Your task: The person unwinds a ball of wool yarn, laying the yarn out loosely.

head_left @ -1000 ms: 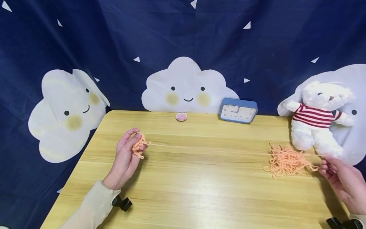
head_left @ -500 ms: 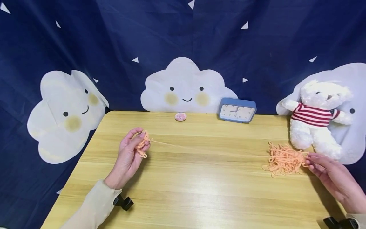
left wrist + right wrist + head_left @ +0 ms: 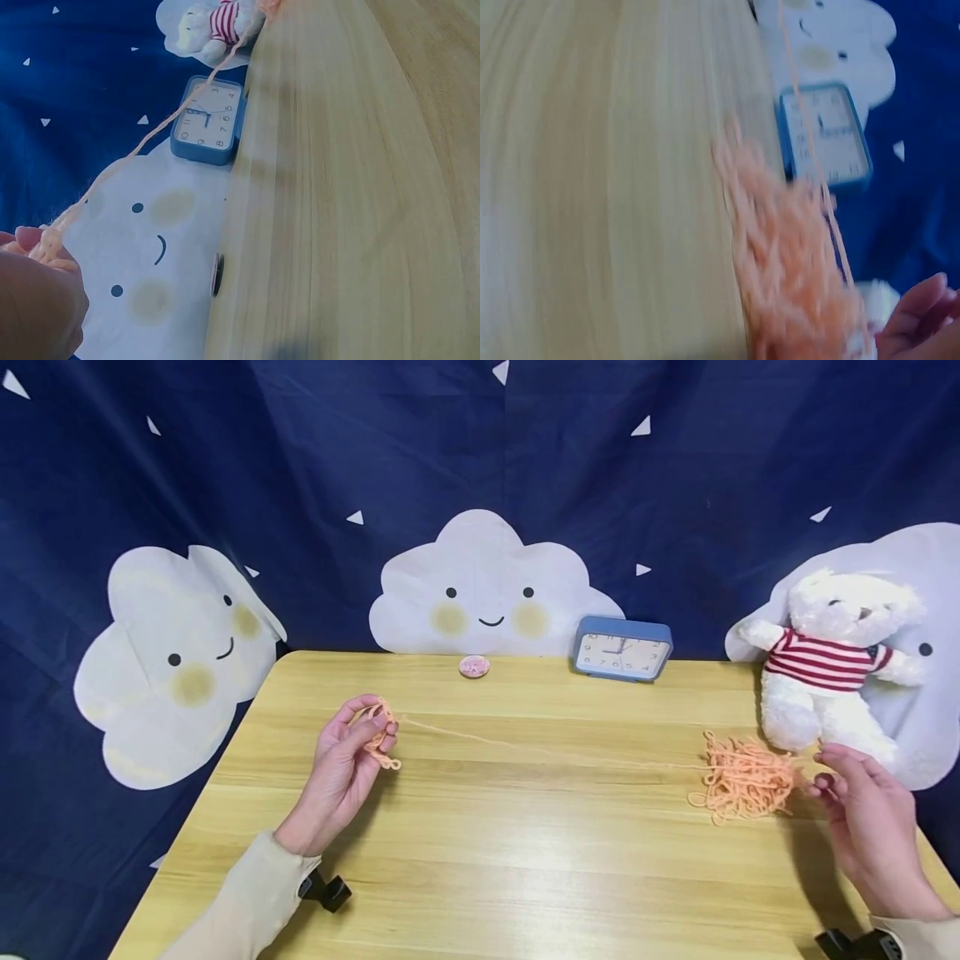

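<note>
My left hand [image 3: 345,768] grips a small bunch of peach yarn [image 3: 381,739] above the left side of the table, with a loop dangling below the fingers. From this bunch a thin strand [image 3: 517,747] runs right to a loose tangled heap of the same yarn [image 3: 750,781]. At the heap's right end, my right hand [image 3: 870,827] has its thumb and fingers curled together at the strand. In the right wrist view the strand [image 3: 810,135] passes over the blurred heap [image 3: 787,262] toward the fingers [image 3: 919,300].
A blue clock [image 3: 622,648] stands at the table's back edge, with a small pink oval disc [image 3: 474,667] to its left. The white teddy bear [image 3: 832,668] in a striped shirt sits right behind the heap. A cloud-printed curtain [image 3: 315,468] hangs behind the wooden table [image 3: 525,843].
My right hand first moves left to the heap's edge, then its fingers lift slightly. The strand goes from taut to slightly slack. My left hand shifts a little right, still holding its bunch.
</note>
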The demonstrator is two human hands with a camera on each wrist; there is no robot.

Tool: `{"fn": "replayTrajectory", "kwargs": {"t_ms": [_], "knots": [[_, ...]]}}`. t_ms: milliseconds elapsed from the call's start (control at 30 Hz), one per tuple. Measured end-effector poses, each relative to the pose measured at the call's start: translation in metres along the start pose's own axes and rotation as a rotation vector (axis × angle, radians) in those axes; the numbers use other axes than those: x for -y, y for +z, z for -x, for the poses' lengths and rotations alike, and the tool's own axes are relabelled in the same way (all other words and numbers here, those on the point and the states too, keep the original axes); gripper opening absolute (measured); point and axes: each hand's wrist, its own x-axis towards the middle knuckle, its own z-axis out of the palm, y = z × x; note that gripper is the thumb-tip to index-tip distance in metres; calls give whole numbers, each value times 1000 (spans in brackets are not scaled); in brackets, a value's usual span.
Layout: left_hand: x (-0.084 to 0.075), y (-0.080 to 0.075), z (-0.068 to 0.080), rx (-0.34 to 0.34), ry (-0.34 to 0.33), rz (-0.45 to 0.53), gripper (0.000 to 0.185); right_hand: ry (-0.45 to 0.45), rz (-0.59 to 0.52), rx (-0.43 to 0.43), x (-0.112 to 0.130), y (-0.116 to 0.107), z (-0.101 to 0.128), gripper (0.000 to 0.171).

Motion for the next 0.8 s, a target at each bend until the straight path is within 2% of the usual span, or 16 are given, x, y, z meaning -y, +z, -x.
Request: {"fn": "replayTrajectory", "kwargs": {"t_ms": [133, 267, 367, 467, 567, 800], "knots": [[1, 0, -1, 17, -4, 5, 28, 72, 40, 248, -14, 18, 5, 33], [1, 1, -1, 28, -4, 7, 29, 140, 230, 496, -30, 38, 7, 42], [1, 3, -1, 32, -9, 6, 29, 179, 363, 612, -40, 54, 6, 44], [1, 3, -2, 31, -13, 10, 28, 226, 458, 693, -47, 68, 4, 44], [1, 4, -2, 32, -17, 14, 28, 268, 497, 740, -55, 80, 1, 43], [0, 4, -1, 40, -25, 17, 27, 323, 596, 769, -69, 96, 1, 47]]}}
